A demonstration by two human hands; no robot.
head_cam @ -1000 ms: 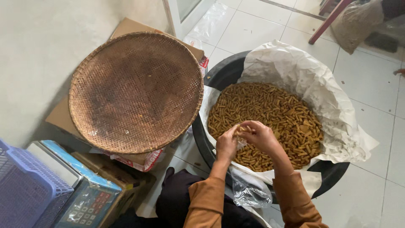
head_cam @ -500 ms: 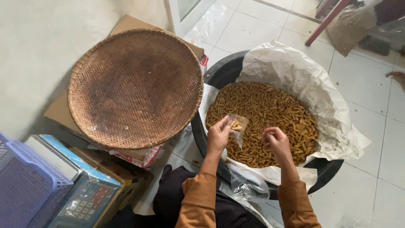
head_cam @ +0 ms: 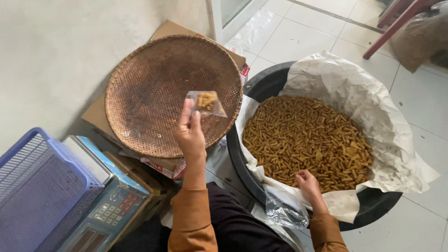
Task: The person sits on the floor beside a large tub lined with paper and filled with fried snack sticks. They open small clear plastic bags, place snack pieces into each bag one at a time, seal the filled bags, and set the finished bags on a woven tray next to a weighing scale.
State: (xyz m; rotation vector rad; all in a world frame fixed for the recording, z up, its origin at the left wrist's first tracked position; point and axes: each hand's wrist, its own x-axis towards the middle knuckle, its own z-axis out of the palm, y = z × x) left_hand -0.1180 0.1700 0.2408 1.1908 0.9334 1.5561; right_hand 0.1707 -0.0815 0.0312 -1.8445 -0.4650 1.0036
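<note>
My left hand (head_cam: 190,133) is raised over the round woven tray (head_cam: 154,88) and pinches a small clear plastic bag (head_cam: 206,102) with a few golden snack sticks inside. My right hand (head_cam: 307,182) rests at the near edge of the heap of golden snack sticks (head_cam: 305,140), fingers curled down into them. The sticks fill a black basin (head_cam: 268,84) lined with white paper (head_cam: 354,88). Both arms wear orange-brown sleeves.
A digital weighing scale (head_cam: 107,205) and a blue plastic basket (head_cam: 37,186) sit at the lower left. Cardboard boxes (head_cam: 168,30) lie under the woven tray. A stack of clear plastic bags (head_cam: 282,212) lies by my right knee. White tiled floor (head_cam: 420,93) surrounds the basin.
My left hand has lifted the small filled bag away from the basin and leftward over the woven tray. My right hand has dropped to the near edge of the snack heap.
</note>
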